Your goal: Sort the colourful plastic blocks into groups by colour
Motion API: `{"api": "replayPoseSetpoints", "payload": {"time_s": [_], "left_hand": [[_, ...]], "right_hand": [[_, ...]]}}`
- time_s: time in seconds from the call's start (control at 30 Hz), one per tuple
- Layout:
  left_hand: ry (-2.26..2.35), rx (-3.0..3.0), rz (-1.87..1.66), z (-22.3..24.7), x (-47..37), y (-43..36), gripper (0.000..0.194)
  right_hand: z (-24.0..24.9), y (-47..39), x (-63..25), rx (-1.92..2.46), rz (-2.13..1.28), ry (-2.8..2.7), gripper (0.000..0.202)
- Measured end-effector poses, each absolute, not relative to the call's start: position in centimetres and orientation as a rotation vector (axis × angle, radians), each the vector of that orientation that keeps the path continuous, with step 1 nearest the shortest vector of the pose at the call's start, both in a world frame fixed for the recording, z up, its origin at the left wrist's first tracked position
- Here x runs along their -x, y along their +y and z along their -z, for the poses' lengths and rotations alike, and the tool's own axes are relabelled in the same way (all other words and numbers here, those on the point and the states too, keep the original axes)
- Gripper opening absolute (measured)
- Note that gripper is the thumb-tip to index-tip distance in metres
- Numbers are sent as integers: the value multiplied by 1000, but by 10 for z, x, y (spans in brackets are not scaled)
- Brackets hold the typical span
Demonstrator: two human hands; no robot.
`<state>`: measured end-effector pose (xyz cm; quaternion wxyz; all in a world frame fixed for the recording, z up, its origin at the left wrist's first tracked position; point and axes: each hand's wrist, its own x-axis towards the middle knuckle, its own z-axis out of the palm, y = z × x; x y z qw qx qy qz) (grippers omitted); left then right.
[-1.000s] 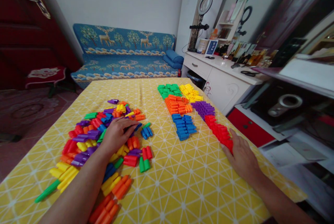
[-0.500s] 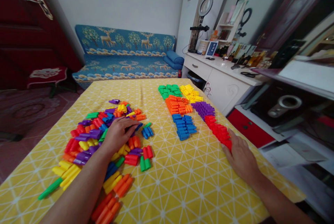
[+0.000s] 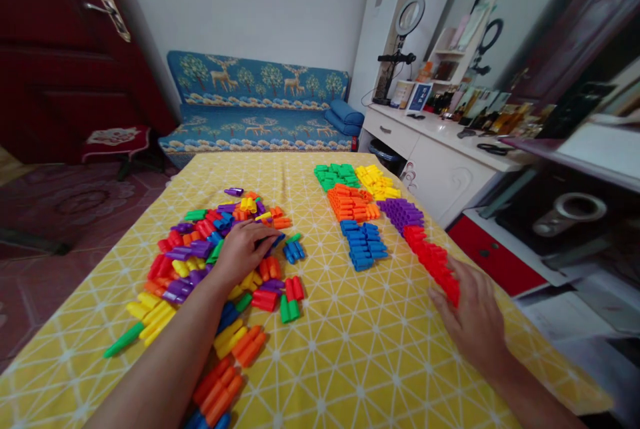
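On the left of the table lies a mixed pile of bullet-shaped plastic building blocks [image 3: 193, 249] in several colours. My left hand [image 3: 245, 249] rests over its right side, thumb and fingers closed on a blue block [image 3: 279, 240] that is partly hidden. Along the right side runs a row of red blocks [image 3: 429, 256]. My right hand [image 3: 475, 306] is at the row's near end, thumb on one side and fingers on the other, gripping the last red blocks. My fingers partly cover that end.
Sorted groups of green [image 3: 336, 176], yellow [image 3: 377, 182], orange [image 3: 350, 202], purple [image 3: 401, 214] and blue blocks [image 3: 364, 244] lie right of the middle. A yellow patterned cloth [image 3: 340, 362] covers the table. Beyond stand a blue sofa [image 3: 260, 116] and a white dresser [image 3: 430, 156].
The view has turned a little left. My right hand has shifted slightly toward me along the red row, and more of its near end shows. My left hand stays at the pile with the blue block.
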<state>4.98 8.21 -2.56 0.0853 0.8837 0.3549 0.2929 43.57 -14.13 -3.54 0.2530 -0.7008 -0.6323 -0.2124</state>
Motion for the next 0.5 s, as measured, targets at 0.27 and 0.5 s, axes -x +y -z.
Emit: {"api": "replayPoseSetpoints", "payload": {"time_s": [0.27, 0.5], "left_hand": [[1057, -2612, -894, 24, -51, 79, 23], [1078, -2576, -904, 22, -53, 78, 20]], "right_hand": [[7, -74, -295, 1466, -202, -2068, 57], [12, -26, -235, 1534, -563, -2257, 31]]}}
